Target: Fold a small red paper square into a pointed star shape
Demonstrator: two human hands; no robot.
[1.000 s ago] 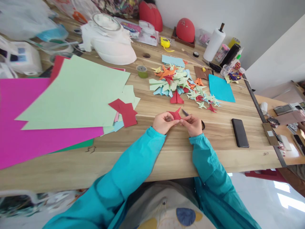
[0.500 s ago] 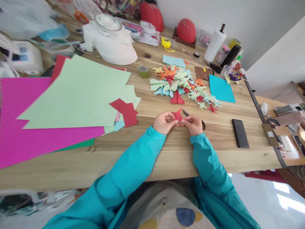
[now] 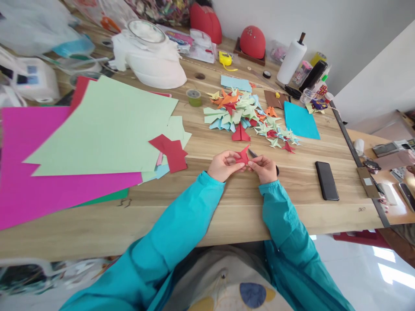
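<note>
A small folded red paper piece (image 3: 242,155) with pointed corners is held between both hands just above the table. My left hand (image 3: 223,165) pinches its left side between thumb and fingers. At its lower right edge, my right hand (image 3: 264,168) grips it with thumb and forefinger. A dark pointed tool (image 3: 252,153), partly covered by my right hand, lies behind it, its kind unclear. Beyond the hands is a heap of folded paper shapes (image 3: 241,110) in green, orange, red and blue. Red paper scraps (image 3: 175,156) lie to the left.
Large green sheets (image 3: 106,129) rest on a magenta sheet (image 3: 39,142) at left. A phone (image 3: 327,181) lies at right, with blue paper (image 3: 301,121) farther back. Behind stand a white cap (image 3: 154,65), a yellow tape measure (image 3: 225,59) and a red pincushion (image 3: 253,42).
Both hands keep hold of the red paper. My right hand has shifted very slightly to the right, and the paper's angle differs a little. Everything else stays in place.
</note>
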